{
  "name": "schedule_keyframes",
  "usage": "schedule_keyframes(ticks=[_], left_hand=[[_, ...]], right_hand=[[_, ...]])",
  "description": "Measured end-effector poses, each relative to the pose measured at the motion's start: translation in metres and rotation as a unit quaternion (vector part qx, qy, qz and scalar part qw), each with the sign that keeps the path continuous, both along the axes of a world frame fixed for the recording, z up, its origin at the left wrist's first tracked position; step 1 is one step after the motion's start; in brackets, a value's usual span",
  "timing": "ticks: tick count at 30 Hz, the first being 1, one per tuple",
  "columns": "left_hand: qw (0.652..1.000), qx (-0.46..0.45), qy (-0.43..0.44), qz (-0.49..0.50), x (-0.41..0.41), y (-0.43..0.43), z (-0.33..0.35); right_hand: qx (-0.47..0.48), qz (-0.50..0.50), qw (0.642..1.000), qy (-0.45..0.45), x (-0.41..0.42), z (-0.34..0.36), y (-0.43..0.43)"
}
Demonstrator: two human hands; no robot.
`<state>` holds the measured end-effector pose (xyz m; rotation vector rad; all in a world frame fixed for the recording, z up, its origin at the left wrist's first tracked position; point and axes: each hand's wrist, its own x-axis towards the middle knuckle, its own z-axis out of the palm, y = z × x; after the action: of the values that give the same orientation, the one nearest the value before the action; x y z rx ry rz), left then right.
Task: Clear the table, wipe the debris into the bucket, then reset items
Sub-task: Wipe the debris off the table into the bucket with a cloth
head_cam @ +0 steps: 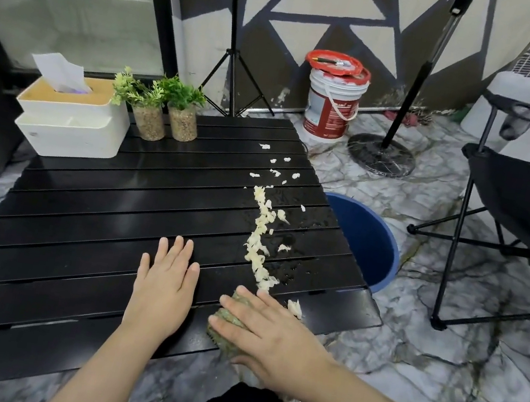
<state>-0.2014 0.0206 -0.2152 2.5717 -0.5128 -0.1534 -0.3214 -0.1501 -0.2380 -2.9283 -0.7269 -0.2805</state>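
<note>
Two hands are down on the black slatted table [90, 209], and it's the right hand [266, 333] doing the work: palm flat, fingers spread, pressing a green scouring sponge [226, 327] at the near edge rather than closing around it. The left hand [165, 285] lies open and empty just beside it, bracing on the slats. Now the key line: the pale debris [260, 234] runs in a long ridge straight away from the sponge, near to far, with loose flakes scattered beyond its far end. The blue bucket [371, 247] sits on the floor to the right of that ridge (tucked against the table's right edge), so I'd judge a sideways rightward sweep is called for, and the right hand is nearer. At the far left, a tissue box [72, 123] and two small potted plants [167, 110] are on the table.
</note>
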Motion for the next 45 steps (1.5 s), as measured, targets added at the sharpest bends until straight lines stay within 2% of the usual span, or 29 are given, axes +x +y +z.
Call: schedule_keyframes(ticks=[2,5,9,14,19,23,26,30,33,35,37,42,45], left_hand=[[1.0,0.007,0.001,-0.003,0.0,0.0,0.001],[0.999,0.042,-0.004,-0.012,0.0,0.001,-0.002],[0.997,0.069,-0.029,-0.011,-0.001,0.001,-0.007],[0.996,0.079,-0.045,-0.008,0.0,0.001,-0.01],[0.996,0.076,-0.046,-0.004,-0.001,0.0,-0.01],[0.996,0.075,-0.047,-0.003,-0.001,-0.001,-0.009],[0.997,0.067,-0.046,0.001,-0.001,-0.002,-0.009],[0.997,0.067,-0.048,0.0,-0.001,-0.001,-0.01],[0.997,0.063,-0.044,0.0,-0.001,-0.002,-0.01],[0.997,0.065,-0.044,-0.001,-0.001,-0.002,-0.009],[0.997,0.067,-0.042,-0.001,-0.001,-0.001,-0.009],[0.997,0.063,-0.04,0.0,0.0,-0.001,-0.008],[0.997,0.063,-0.04,0.0,-0.001,-0.001,-0.007]], right_hand=[[0.045,0.027,0.999,0.0,0.0,0.0,-0.008],[0.113,0.066,0.989,0.062,0.006,0.009,-0.027],[0.119,0.092,0.981,0.124,0.037,0.021,-0.043],[0.119,0.039,0.98,0.154,0.09,0.03,-0.071],[0.061,0.014,0.984,0.164,0.131,0.042,-0.085],[0.101,0.066,0.978,0.171,0.101,0.055,-0.068],[0.057,0.081,0.98,0.173,0.068,0.055,-0.053],[-0.012,-0.049,0.995,0.087,0.045,0.038,-0.028],[0.012,-0.12,0.991,0.06,0.04,0.027,-0.012],[0.055,-0.095,0.992,0.06,0.042,0.026,-0.019],[0.087,-0.066,0.988,0.107,0.04,0.03,-0.031],[0.073,-0.011,0.987,0.142,0.038,0.037,-0.049],[0.101,-0.004,0.987,0.127,0.046,0.029,-0.05]])
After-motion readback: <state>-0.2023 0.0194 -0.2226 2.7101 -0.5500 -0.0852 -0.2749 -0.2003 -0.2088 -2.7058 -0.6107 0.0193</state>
